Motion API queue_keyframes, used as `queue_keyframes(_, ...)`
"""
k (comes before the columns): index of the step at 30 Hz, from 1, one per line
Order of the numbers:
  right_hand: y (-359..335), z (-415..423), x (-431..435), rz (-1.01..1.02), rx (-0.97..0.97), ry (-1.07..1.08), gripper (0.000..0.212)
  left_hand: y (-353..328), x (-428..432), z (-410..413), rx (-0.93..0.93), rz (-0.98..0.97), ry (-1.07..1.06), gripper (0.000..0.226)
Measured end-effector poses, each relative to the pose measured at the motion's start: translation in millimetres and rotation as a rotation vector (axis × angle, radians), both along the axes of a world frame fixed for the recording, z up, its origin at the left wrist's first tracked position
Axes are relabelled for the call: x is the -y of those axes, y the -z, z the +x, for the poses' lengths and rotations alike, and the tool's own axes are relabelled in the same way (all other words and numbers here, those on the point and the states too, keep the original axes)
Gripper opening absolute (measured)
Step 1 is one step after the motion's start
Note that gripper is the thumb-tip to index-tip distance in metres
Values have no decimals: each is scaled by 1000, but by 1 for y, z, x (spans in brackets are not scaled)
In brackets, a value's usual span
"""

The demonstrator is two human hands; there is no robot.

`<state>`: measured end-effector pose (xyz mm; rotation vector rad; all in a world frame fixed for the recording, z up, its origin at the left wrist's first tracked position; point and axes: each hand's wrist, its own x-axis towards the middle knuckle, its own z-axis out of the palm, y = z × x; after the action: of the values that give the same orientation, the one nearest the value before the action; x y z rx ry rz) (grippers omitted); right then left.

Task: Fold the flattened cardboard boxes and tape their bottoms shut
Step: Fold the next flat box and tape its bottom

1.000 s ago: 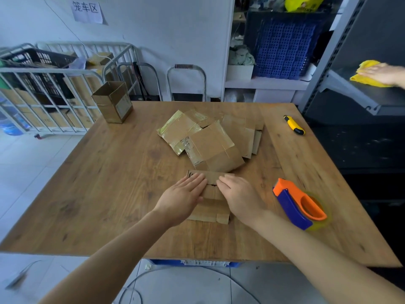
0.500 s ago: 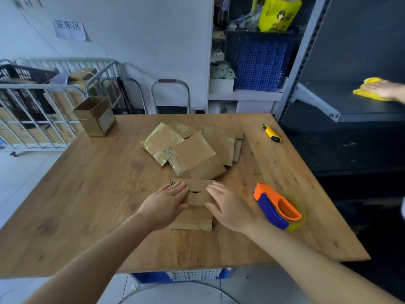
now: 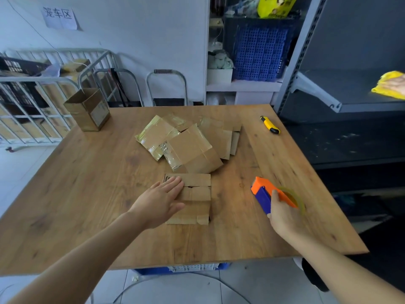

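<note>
Head view: left hand (image 3: 161, 201) flat, fingers straight, pressing the box (image 3: 197, 194) just nearside of the flat-box pile (image 3: 192, 148); right hand (image 3: 282, 212) curled round the tape dispenser (image 3: 263, 194) right of that pile; this one-handed hold may let flaps spring apart before taping.

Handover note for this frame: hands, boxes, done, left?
Left hand: flat, pressing the folded box near the front of the table; flaps closed, seam looks untaped.
Right hand: grips the tape dispenser, right of that box.
Pile of flattened boxes: mid-table, just behind.
Done: one erected box stands at the far left corner; bottom hidden.
Left: tape this seam, then the pile.
</note>
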<state>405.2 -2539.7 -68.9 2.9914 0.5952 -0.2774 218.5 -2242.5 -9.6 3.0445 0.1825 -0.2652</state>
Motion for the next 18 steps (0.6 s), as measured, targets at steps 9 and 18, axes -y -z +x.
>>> queue_keyframes(9,-49,3,-35,662,-285,76,47,-5,-4,5,-48,6,7,54)
queue_keyframes(18,-134,5,-83,1131,-568,-79,15,-12,-2,7,-47,-37,5,53)
